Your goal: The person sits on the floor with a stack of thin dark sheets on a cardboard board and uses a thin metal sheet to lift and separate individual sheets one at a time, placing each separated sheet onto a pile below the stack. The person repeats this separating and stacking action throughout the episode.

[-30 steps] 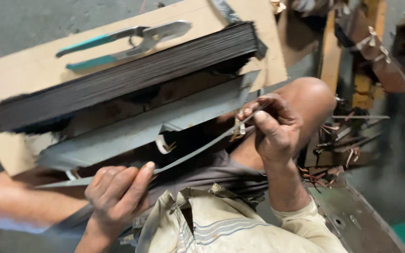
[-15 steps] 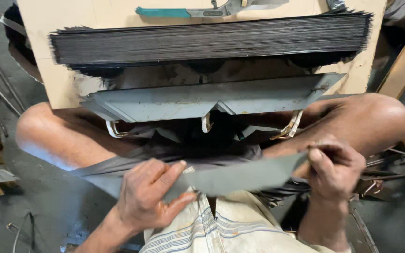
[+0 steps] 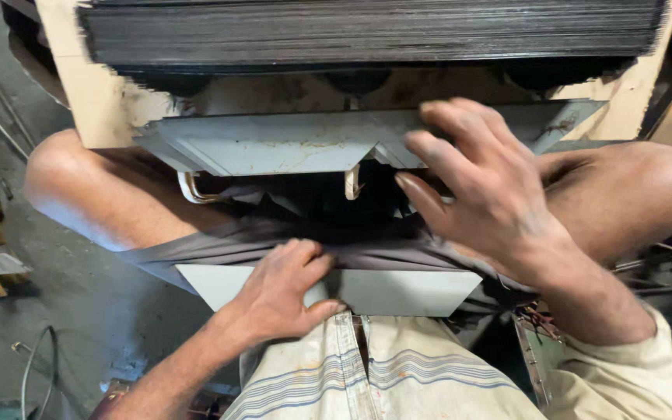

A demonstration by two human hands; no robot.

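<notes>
Seated worker steadies one cut metal piece on the lap and reaches for the bent sheet ahead.

The left hand [image 3: 281, 292] is closed over the top edge of a flat grey metal piece [image 3: 398, 292] lying across the lap, thumb underneath and fingers curled over it. The right hand [image 3: 484, 183] is spread open, fingers fanned and empty, their tips resting on or just above the folded grey sheet [image 3: 274, 148] that sits between the knees, though blur hides whether they touch. Behind that sheet a thick stack of dark thin sheets [image 3: 367, 31] lies on a pale board [image 3: 79, 101]. To do this well, I would say, the left grip should stay firm so the lap piece cannot slide, and fingertips should keep off the raw edges.
</notes>
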